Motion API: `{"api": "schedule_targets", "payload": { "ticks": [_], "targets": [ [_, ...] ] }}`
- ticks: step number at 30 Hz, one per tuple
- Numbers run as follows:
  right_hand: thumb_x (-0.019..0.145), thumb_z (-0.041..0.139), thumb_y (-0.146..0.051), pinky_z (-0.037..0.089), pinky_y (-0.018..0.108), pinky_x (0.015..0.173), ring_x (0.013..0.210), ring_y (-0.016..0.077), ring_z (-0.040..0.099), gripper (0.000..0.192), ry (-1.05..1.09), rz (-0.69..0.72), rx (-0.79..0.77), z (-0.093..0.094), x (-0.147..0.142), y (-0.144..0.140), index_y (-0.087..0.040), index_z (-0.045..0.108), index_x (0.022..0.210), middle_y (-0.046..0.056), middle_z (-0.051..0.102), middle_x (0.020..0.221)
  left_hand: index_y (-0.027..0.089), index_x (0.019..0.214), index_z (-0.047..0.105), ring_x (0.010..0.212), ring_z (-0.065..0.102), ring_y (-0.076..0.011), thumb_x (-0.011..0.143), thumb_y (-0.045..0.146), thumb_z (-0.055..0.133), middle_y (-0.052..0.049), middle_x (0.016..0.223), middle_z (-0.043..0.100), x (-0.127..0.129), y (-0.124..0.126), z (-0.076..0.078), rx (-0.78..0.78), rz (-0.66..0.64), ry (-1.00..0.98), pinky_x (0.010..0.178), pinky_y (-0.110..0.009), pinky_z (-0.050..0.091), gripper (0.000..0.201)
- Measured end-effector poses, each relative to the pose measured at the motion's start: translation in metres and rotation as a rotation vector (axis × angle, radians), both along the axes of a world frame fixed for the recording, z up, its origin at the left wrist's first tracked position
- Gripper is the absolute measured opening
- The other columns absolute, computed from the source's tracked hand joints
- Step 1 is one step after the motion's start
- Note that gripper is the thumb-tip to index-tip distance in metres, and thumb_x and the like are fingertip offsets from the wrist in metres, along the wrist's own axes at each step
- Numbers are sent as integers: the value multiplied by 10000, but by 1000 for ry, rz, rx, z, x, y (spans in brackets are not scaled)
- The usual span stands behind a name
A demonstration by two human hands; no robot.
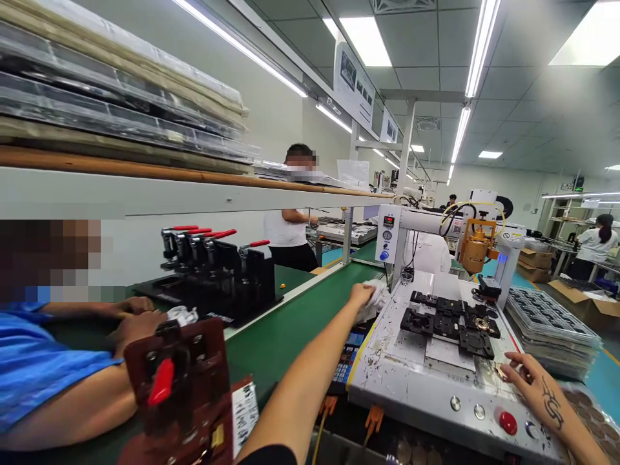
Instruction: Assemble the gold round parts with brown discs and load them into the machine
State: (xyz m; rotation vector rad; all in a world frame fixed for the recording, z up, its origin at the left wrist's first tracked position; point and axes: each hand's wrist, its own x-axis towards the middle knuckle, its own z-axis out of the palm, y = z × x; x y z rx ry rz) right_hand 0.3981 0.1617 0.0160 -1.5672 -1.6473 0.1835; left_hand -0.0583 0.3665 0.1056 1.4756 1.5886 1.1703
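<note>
My left hand (pixel 363 296) reaches far forward and grips a crumpled white cloth (pixel 375 302) at the left rear corner of a white bench machine (pixel 411 368). My right hand (pixel 526 374) rests on the machine's front right deck, fingers pinching a small round metal part (pixel 500 371). Between both hands lie black fixture nests (pixel 453 323) on the machine's plate, one holding a round brass-coloured part. An orange dispensing head (pixel 476 245) hangs above the back of the plate.
A green conveyor belt (pixel 285 336) runs along the left. A person in blue (pixel 53 381) sits at left beside black toggle-clamp jigs (pixel 217 271) and a brown clamp fixture (pixel 181 387). Stacked clear trays (pixel 552 326) stand at right. A red button (pixel 507 423) sits on the front panel.
</note>
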Motion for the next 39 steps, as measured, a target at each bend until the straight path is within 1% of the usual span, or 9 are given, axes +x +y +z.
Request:
{"api": "schedule_targets", "payload": {
  "ticks": [4, 7, 10, 15, 18, 25, 31, 36, 39],
  "targets": [
    [895, 586, -712, 579, 419, 724, 789, 280, 688, 565, 4, -30, 187, 6, -1, -12, -212, 740, 1109, 106, 735, 970, 152, 1271, 677, 1073, 710, -253, 1026, 388, 678, -103, 1265, 702, -11, -26, 38, 149, 17, -231, 917, -444, 621, 340],
    [954, 627, -592, 578, 489, 889, 990, 332, 699, 394, -36, -44, 410, 21, -31, -35, -234, 734, 1082, 139, 735, 1114, 118, 1105, 748, 939, 708, -206, 968, 475, 725, -102, 1066, 751, -11, -78, 49, 269, -44, -377, 865, -348, 597, 383],
    [1036, 602, -369, 579, 511, 983, 1050, 328, 720, 193, -44, 154, 538, 45, -93, -61, -268, 746, 1117, 126, 754, 1126, 140, 1038, 802, 850, 689, -194, 831, 589, 811, -101, 973, 771, 6, -151, 42, 305, -169, -475, 812, -323, 578, 495],
    [1035, 647, -326, 547, 559, 1120, 1422, 376, 551, 605, -76, 404, 584, 79, -193, -81, -281, 465, 1611, 153, 531, 1566, 184, 1027, 838, 871, 671, -215, 797, 486, 896, -109, 965, 764, 48, -260, 23, 96, -489, -838, 831, -341, 548, 384],
    [1070, 597, -257, 592, 463, 1054, 1295, 307, 645, 549, 7, 518, 591, 82, -217, -82, -274, 463, 1603, 149, 623, 1429, 161, 1025, 828, 871, 650, -189, 805, 426, 917, -94, 962, 750, 59, -295, 20, 20, -511, -957, 836, -312, 525, 356],
    [1035, 590, -81, 592, 359, 960, 1126, 243, 690, 472, 184, 572, 695, 78, -220, -106, -279, 590, 1463, 100, 681, 1237, 151, 891, 776, 679, 581, -110, 762, 423, 959, -14, 754, 681, 61, -315, 16, -47, -491, -1008, 670, -236, 473, 352],
    [1050, 608, -148, 569, 367, 980, 1132, 251, 657, 431, 56, 660, 622, 88, -228, -118, -228, 571, 1471, 130, 655, 1238, 183, 1019, 788, 869, 678, -173, 693, 346, 1003, -45, 955, 749, 72, -327, 11, -48, -481, -973, 825, -270, 510, 423],
    [1084, 547, -202, 559, 303, 869, 957, 200, 666, 158, 167, 738, 531, 93, -227, -118, -221, 674, 1175, 67, 686, 1029, 177, 1053, 793, 889, 680, -197, 700, 411, 994, -64, 961, 749, 79, -329, 4, -80, -592, -953, 810, -279, 501, 468],
    [1100, 538, -356, 535, 273, 706, 764, 179, 641, 239, 338, 633, 313, 94, -221, -117, -217, 669, 957, 24, 673, 839, 154, 954, 765, 763, 624, -150, 733, 483, 965, -50, 854, 710, 79, -327, -2, -136, -641, -963, 728, -257, 475, 444]
  ]
}}
